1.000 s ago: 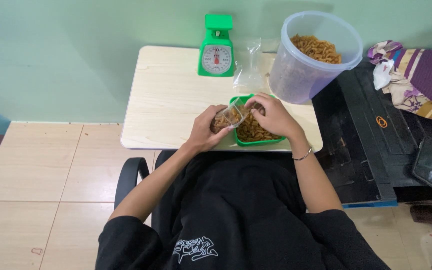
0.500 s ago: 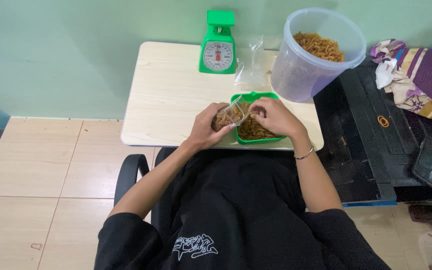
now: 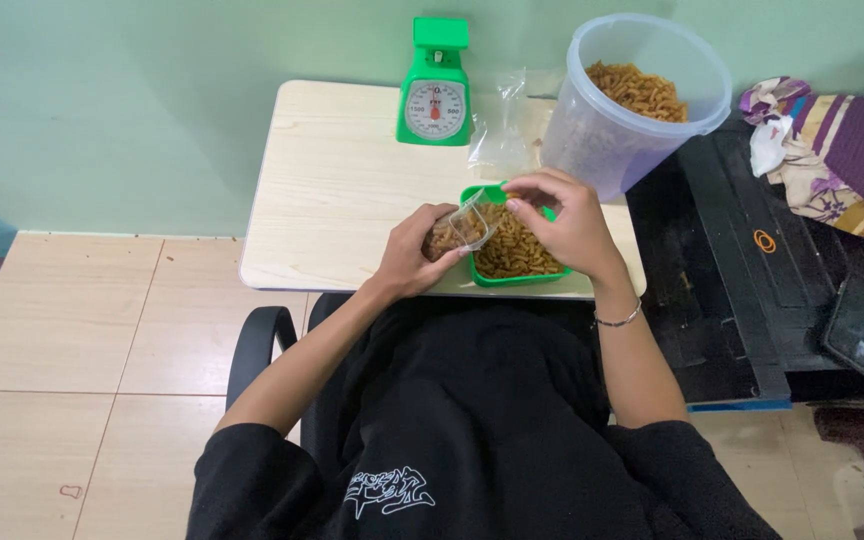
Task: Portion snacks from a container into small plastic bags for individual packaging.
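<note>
My left hand holds a small clear plastic bag partly filled with brown snack pieces, at the near edge of the pale wooden table. My right hand hovers over a green tray of the same brown pieces, fingers pinched on a small green scoop by the bag's open mouth. Bag and tray touch side by side.
A green dial scale stands at the table's back, beside it loose clear bags. A large clear tub of brown snack sits at the back right. A black bench with cloth and a phone lies right. Tiled floor lies left.
My right hand has lifted from the tray toward the bag's mouth with the scoop. My left hand has tilted the bag more upright and open.
</note>
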